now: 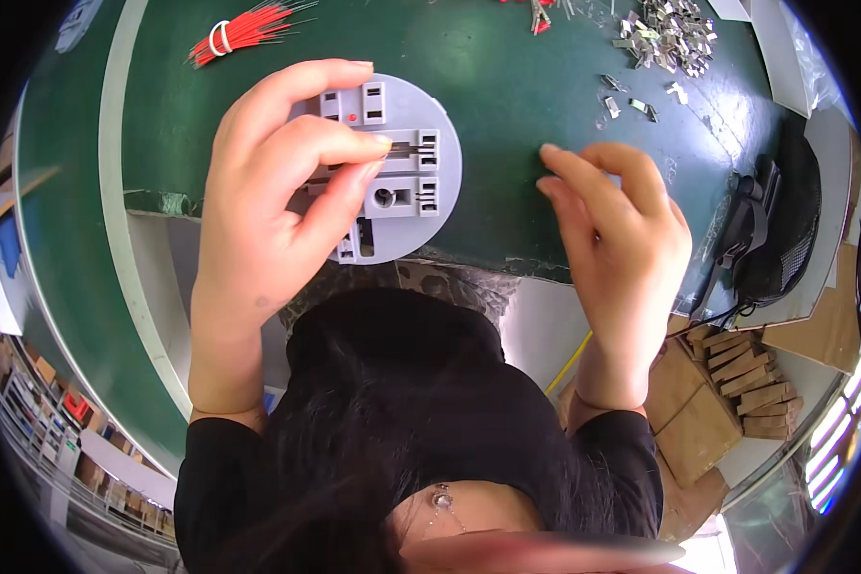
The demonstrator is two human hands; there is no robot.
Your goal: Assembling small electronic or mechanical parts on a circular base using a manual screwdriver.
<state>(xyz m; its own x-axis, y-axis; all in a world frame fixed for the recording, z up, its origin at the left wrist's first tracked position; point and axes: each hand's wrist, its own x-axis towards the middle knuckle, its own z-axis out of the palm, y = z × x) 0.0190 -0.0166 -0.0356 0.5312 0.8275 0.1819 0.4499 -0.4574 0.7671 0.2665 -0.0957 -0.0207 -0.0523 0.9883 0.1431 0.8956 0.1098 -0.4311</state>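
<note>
A round grey fixture [440, 215] with raised blocks and slots lies on the green table near its front edge. My left hand [273, 172] reaches over its left side, thumb and index fingertip pinched together above the middle block [429, 145]. Whatever sits between those fingertips is too small and covered to make out; thin dark strips show in the block just right of them. Off to the right, my right hand [622, 206] hovers over the table edge, its thumb and index finger apart with nothing visible between them.
A bundle of red wires [244, 33] tied with a white band lies at the far left. Small metal clips [670, 38] are heaped at the far right, a few strewn nearer. A black mesh pouch [784, 220] rests at the right edge; cardboard [698, 411] is stacked below.
</note>
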